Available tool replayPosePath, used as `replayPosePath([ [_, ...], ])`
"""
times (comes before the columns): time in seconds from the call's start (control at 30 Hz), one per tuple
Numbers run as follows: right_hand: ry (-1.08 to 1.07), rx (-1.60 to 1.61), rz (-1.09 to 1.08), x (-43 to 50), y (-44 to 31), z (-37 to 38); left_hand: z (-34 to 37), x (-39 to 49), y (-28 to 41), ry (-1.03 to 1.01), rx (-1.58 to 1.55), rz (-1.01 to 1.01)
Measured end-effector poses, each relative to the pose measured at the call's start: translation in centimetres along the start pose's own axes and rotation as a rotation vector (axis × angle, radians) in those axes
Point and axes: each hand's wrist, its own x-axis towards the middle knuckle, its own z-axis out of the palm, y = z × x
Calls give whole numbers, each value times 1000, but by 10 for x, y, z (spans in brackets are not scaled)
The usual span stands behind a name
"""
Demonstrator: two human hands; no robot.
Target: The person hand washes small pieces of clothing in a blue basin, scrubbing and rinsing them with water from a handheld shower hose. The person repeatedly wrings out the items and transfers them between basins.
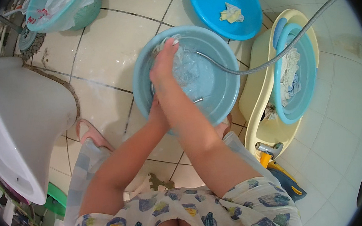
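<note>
A light-blue plastic basin [225, 97] with water in it stands on the tiled floor before me. My right hand [165, 59] reaches to its far left side and grips a wet whitish cloth [179, 52] there. Lower down, my left hand [158, 112] is at the near left part of the basin, partly hidden under my right forearm; its fingers cannot be made out. A grey metal shower hose [271, 61] runs over the basin's right rim into the water. A metal hose end [198, 100] shows just right of my right forearm.
A blue basin [207, 4] with a small yellowish cloth [232, 13] stands beyond. At right, a cream tub [255, 87] carries a turquoise basin [306, 102] of clothes [288, 76]. Left are a lined bin [88, 11], a mop [28, 39] and a white ceramic fixture [28, 98].
</note>
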Motion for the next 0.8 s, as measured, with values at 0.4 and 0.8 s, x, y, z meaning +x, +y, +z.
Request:
replayPosePath([
  [0.4, -760, -616, 239, -55, 18, -112, -12, -48, -71, 267, 209, 466],
  [0.8, -1039, -1588, -143, -79, -98, -289, 15, 51, -64, 74, 498, 309],
])
